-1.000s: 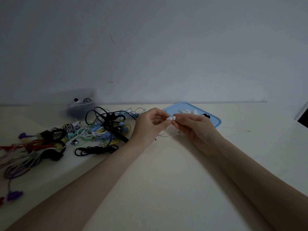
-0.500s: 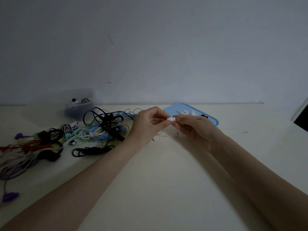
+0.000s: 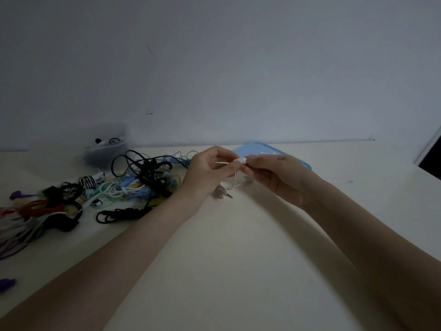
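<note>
A small white earbud (image 3: 241, 160) sits between the fingertips of both hands, just above the cream table (image 3: 238, 271). My left hand (image 3: 210, 173) pinches it from the left with curled fingers. My right hand (image 3: 274, 174) pinches its right end. A thin white cable (image 3: 235, 181) hangs from the earbud down to the table, where a small audio plug (image 3: 228, 194) lies. Behind my right hand a light blue lid (image 3: 303, 163) holds several small white pieces, mostly hidden.
A tangle of black, white, blue, green and yellow earphone cables (image 3: 143, 180) spreads left of my left hand. Red and purple cables (image 3: 31, 209) lie at the far left edge. A clear plastic container (image 3: 105, 149) with earphones stands by the wall.
Both hands have lifted slightly with the earbud, and the hanging cable and plug now show beneath them. The view has shifted a little.
</note>
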`<action>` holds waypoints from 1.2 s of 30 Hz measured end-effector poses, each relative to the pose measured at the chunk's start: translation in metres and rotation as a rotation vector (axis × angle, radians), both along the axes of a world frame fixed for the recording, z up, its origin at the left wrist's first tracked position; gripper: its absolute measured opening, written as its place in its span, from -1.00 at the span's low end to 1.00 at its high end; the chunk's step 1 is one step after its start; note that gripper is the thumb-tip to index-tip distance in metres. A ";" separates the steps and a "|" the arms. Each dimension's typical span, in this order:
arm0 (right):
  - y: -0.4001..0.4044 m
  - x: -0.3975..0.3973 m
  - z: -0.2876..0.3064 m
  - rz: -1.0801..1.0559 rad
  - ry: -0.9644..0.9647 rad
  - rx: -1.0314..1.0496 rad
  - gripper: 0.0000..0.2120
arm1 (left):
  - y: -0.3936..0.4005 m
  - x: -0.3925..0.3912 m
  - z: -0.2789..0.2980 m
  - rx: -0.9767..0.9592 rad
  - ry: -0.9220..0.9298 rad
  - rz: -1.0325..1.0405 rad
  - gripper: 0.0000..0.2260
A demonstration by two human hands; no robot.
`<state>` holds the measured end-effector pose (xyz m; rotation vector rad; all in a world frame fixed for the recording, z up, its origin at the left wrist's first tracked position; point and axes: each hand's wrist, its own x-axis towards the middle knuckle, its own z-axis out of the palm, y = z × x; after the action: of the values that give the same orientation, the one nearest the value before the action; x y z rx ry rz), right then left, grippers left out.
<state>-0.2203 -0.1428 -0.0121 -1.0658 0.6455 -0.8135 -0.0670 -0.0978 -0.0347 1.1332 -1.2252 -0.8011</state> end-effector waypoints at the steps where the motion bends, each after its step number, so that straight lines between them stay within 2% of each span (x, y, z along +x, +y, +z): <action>1: 0.001 0.000 0.000 -0.007 0.016 -0.009 -0.87 | 0.000 0.000 -0.002 0.002 -0.008 0.016 -0.94; 10: 0.000 -0.001 -0.004 -0.069 0.052 -0.068 -0.87 | 0.001 -0.001 -0.005 0.052 0.016 0.008 -0.93; 15: 0.000 -0.003 -0.003 -0.083 0.160 -0.159 -0.92 | 0.002 0.000 -0.005 0.040 -0.043 -0.015 -0.84; 21: -0.007 -0.006 0.003 -0.176 0.495 -0.368 -0.93 | 0.001 -0.003 -0.009 -0.022 -0.344 -0.029 -0.76; 23: -0.014 -0.011 0.008 -0.282 0.591 -0.485 -0.92 | -0.001 -0.003 -0.012 -0.038 -0.424 0.008 -0.78; 27: -0.033 -0.023 0.016 -0.528 0.763 -0.742 -0.91 | -0.002 -0.003 -0.012 -0.002 -0.384 0.034 -0.89; 31: -0.046 -0.019 0.017 -0.484 0.987 -0.917 -0.88 | -0.003 -0.004 -0.010 0.053 -0.315 0.052 -0.93; 36: -0.057 -0.012 0.018 -0.416 1.146 -0.958 -0.83 | -0.006 -0.004 -0.013 0.007 -0.360 0.086 -0.92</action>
<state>-0.2319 -0.2000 0.0062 -2.3763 1.5466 -0.8271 -0.0707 -0.1040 -0.0477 1.3665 -1.4580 -0.5497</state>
